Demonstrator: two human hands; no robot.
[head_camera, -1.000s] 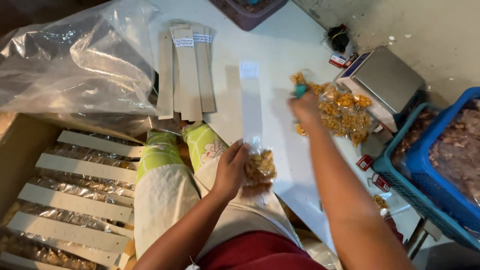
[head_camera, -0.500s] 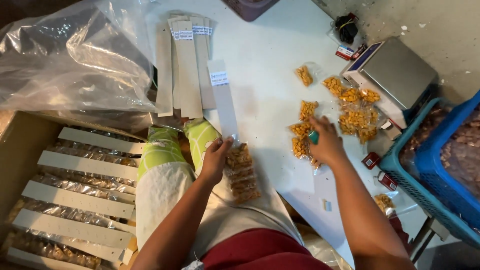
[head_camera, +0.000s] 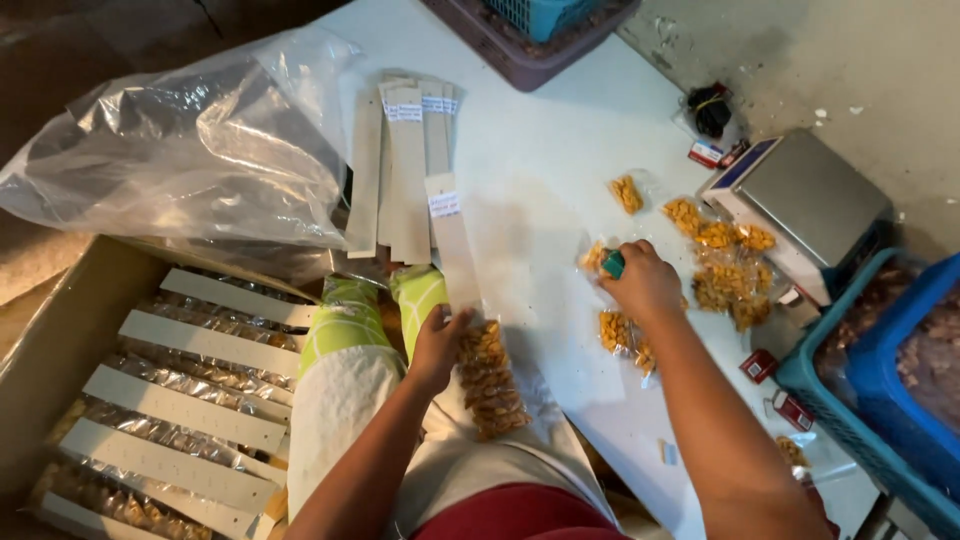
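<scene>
From the head camera, your left hand (head_camera: 440, 345) presses down on the near end of a long card strip (head_camera: 455, 245) with small packets of golden snack (head_camera: 490, 378) fixed along its lower part; the fingers lie curled over the card's edge, gripping it so the strip seems pinned flat on the white table (head_camera: 540, 170) where its lower end hangs toward your lap. Your right hand (head_camera: 640, 283) is out to the right, its fingers clenched round a small teal tool (head_camera: 612, 264), probably a stapler, though too little of it shows to be sure, and it rests on a loose snack packet (head_camera: 597, 256) at the edge of a scatter of filled packets (head_camera: 725, 265). That scatter lies just in front of the weighing scale (head_camera: 805, 205), which suggests packets are set down there straight off the pan, within easy reach of your tool hand. Spare blank strips (head_camera: 400, 170) are fanned at the far side of the table beside a big clear plastic bag (head_camera: 190, 150), handy but out of the working patch. To your left, the cardboard box (head_camera: 60, 330) holds finished strips (head_camera: 190, 410) laid in parallel rows, likely so they stack flat. A blue crate (head_camera: 900, 370) with brownish contents sits at your right, next to the scale.
</scene>
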